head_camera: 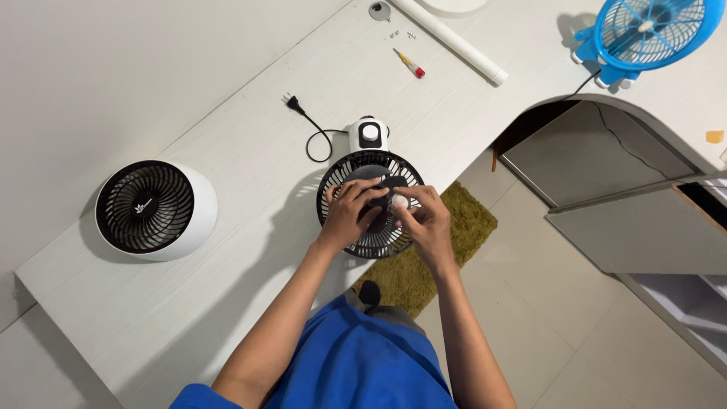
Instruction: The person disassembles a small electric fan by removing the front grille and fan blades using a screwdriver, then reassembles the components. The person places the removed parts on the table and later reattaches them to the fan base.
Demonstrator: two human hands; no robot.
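I see the small fan [370, 193] lying face up at the desk [250, 151] edge, base pointing away, under my left hand [347, 214] and right hand [424, 221], both pinching its hub, round fan [155, 210] far left.

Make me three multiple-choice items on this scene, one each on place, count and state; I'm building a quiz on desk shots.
1. Where is the blue fan?
A. far right of the desk
B. on the floor
C. in the person's lap

2. How many fans are in view?
A. one
B. three
C. five

3. What is the state of the plug?
A. in a socket
B. lying loose on the desk
C. held in a hand

Answers: 1 A, it stands at the desk's far right end. 2 B, blue, round white fan, and black fan under both hands. 3 B, its prongs are bare.
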